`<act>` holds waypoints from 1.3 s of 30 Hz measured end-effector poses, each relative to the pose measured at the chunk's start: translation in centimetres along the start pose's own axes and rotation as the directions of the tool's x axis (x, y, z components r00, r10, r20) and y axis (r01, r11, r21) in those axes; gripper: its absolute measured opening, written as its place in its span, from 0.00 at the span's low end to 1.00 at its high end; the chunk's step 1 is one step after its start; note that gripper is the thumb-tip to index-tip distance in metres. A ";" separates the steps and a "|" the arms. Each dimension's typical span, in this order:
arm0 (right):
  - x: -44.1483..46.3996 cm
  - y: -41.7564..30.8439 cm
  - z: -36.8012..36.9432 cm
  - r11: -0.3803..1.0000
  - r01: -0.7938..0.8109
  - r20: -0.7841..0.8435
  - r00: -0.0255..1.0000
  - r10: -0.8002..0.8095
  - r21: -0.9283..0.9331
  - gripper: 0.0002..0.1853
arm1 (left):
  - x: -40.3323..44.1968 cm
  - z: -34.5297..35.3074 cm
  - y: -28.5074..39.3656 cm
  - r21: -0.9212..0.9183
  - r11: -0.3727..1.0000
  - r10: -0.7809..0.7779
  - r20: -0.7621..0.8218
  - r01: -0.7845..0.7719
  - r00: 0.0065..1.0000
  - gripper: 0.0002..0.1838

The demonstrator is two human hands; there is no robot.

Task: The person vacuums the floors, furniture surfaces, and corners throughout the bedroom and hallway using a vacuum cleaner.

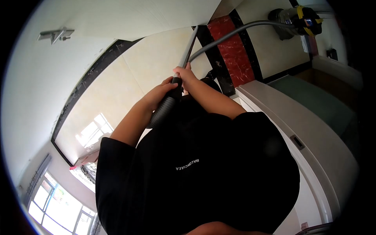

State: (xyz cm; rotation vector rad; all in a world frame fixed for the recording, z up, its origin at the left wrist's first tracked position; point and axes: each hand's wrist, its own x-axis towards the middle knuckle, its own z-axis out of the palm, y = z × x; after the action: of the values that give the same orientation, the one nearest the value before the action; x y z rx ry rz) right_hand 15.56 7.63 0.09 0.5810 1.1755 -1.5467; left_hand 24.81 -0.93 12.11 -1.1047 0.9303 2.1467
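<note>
Left hand (159, 94) is gripping the black handle (178, 81) of a silver tube (188, 49); right hand (187, 76) is clasping farther along, apparently for steadiness; grey hose (235, 31) is arching right of the tube.

On my left I see a white door (98, 25) with a metal handle (60, 35), and a bright window (58, 205). A window-shaped glare (95, 130) lies on the pale floor (129, 70). Ahead of me, a red strip (232, 55) runs between two black bands (246, 45). On my right stands a pale panel (280, 111) with a recessed pull (297, 142).
</note>
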 end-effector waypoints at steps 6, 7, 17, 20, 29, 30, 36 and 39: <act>-1.7 0.1 0.8 0.997 -0.063 -0.084 0.995 0.060 -0.039 0.21 | -5.2 -2.0 -0.3 0.548 0.817 0.151 0.100 -0.181 0.984 0.40; -1.0 0.4 0.5 0.996 -0.086 -0.037 0.996 0.085 -0.039 0.25 | -6.6 -3.4 -1.0 0.665 0.689 0.169 0.241 -0.289 0.956 0.41; -2.5 4.0 4.7 0.861 -0.226 0.099 0.948 0.302 -0.455 0.18 | -15.0 -3.3 -6.8 0.580 0.755 0.238 0.194 -0.307 0.952 0.34; 0.1 4.9 5.3 0.825 -0.174 0.218 0.917 0.335 -0.537 0.15 | -14.0 -2.4 -8.8 0.300 0.852 0.393 0.176 -0.430 0.902 0.33; 9.3 -5.2 4.8 -0.344 0.415 0.299 0.890 0.344 -0.842 0.37 | -2.6 1.0 -6.9 0.701 0.499 0.531 0.216 -0.509 0.819 0.32; 9.9 -7.0 4.7 -0.516 0.430 0.254 0.890 0.378 -0.740 0.47 | -1.3 1.7 -6.9 0.697 0.501 0.536 0.216 -0.513 0.816 0.32; 7.0 -14.8 -3.4 -0.556 0.194 0.134 0.980 0.148 -0.808 0.46 | -0.3 1.6 -5.8 0.801 0.451 0.454 0.174 -0.394 0.874 0.30; 3.7 -14.9 -9.5 -0.289 0.199 0.169 0.977 0.127 -0.936 0.46 | 0.0 -1.3 -8.1 0.735 0.589 0.446 0.052 -0.336 0.894 0.26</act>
State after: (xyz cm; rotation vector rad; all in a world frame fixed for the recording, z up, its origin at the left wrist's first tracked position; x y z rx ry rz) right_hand -1.39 13.88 -1.10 -0.8621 1.8150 -0.0638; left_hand 31.24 3.04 8.89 -0.6559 2.0422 1.6817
